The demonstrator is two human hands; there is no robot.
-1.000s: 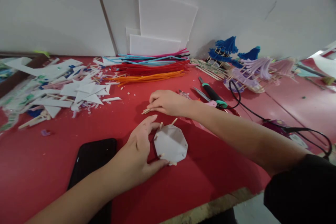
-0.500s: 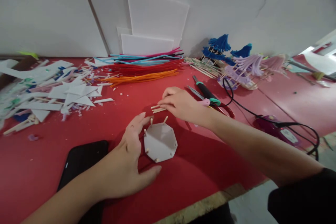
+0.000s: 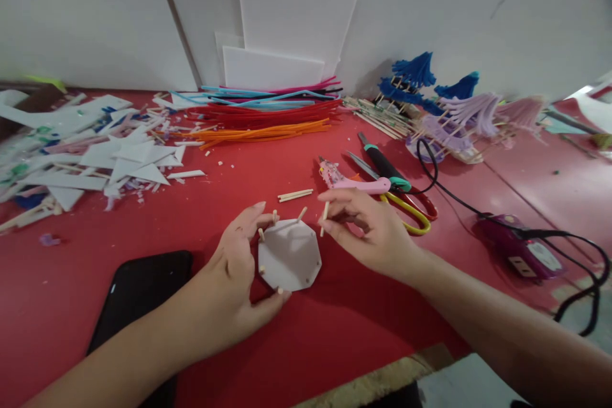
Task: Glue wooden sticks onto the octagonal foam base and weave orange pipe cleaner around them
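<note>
A white octagonal board with holes near its corners lies on the red table, and several short wooden pegs stand along its left and far edges. My left hand grips it from the left, thumb at the near edge and fingers at the far left. Just right of the board's far corner, my right hand pinches a short wooden stick, held roughly upright and apart from the board. More cut sticks lie beyond the board.
Right of centre lie a pink glue gun, scissors and a black-handled tool. A black phone is by my left forearm. Foam scraps cover the left; pipe cleaners and small blue and purple models stand behind.
My right hand has come back from the loose sticks, carrying one toward the board's right side. My left thumb has closed in to the board's near edge. The view has shifted slightly.
</note>
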